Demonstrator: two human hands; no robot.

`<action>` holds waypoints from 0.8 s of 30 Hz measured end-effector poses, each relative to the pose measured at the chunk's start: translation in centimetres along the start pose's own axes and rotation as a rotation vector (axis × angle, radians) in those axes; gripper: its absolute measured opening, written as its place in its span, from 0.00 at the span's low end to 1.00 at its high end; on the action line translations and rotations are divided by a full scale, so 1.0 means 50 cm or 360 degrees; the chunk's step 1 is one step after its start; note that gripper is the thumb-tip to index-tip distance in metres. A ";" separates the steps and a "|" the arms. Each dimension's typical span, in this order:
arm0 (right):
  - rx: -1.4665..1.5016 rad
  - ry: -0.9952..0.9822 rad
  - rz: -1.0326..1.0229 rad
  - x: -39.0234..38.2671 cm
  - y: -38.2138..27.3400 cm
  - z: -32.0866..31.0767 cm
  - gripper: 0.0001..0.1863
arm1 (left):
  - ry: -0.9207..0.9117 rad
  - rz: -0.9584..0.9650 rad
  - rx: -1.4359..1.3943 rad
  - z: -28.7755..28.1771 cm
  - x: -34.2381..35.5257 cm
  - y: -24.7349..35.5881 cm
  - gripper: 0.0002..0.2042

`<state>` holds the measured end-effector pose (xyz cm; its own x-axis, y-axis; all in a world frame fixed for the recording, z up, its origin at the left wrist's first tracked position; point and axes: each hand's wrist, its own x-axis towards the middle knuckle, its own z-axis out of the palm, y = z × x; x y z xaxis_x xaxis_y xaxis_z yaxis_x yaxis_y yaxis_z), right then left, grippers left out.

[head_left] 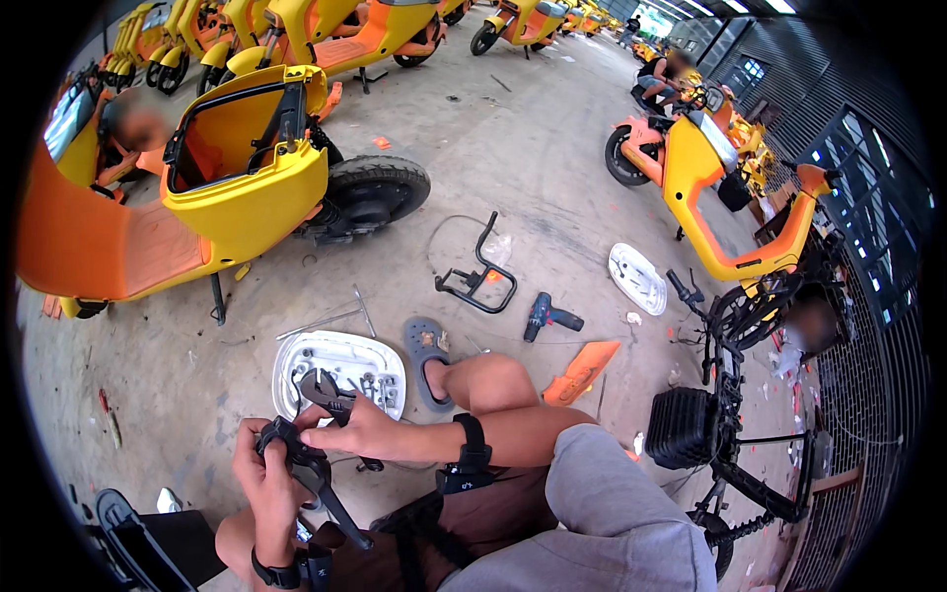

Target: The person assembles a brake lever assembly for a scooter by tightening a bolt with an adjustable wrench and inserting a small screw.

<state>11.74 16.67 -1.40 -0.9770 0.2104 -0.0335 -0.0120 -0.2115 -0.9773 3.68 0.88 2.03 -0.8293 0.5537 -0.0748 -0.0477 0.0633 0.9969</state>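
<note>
In front of my lap, my left hand [261, 472] is closed around a black part [281, 434] with a long bar [335, 508] slanting down from it; its exact kind is unclear. My right hand [363, 429] grips a dark adjustable wrench [326, 389], its jaws pointing up and away from the black part. The right fingertips also come up against the black part. Just beyond both hands, a white tray [393, 380] lies on the floor with several small metal pieces in it.
A T-handled rod [365, 312] lies past the tray. Ahead on the concrete are a cordless drill [547, 316], a bent black tube frame [483, 281], an orange panel [582, 373] and another white tray [636, 279]. Yellow scooters [256, 187] stand around; a stripped frame [725, 434] is at right.
</note>
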 end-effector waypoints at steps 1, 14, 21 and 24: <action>0.0016 0.0012 0.0003 -0.001 -0.001 0.002 0.14 | 0.0014 -0.0061 0.0009 -0.001 -0.001 0.001 0.02; -0.0194 0.0012 0.0070 -0.009 -0.009 0.003 0.15 | 0.0094 0.0170 0.0126 -0.016 0.020 -0.055 0.02; -0.0236 0.0077 0.0048 -0.016 -0.012 0.003 0.13 | 0.0089 0.0212 0.0246 -0.008 0.018 -0.040 0.02; -0.0279 0.0056 0.0051 -0.011 -0.017 0.001 0.13 | 0.0057 0.0128 0.0363 -0.004 0.015 -0.015 0.02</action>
<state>12.29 16.69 -0.57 -0.9682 0.2404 -0.0694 0.0591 -0.0495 -0.9970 2.98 1.07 1.22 -0.8447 0.5351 0.0098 0.1431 0.2082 0.9676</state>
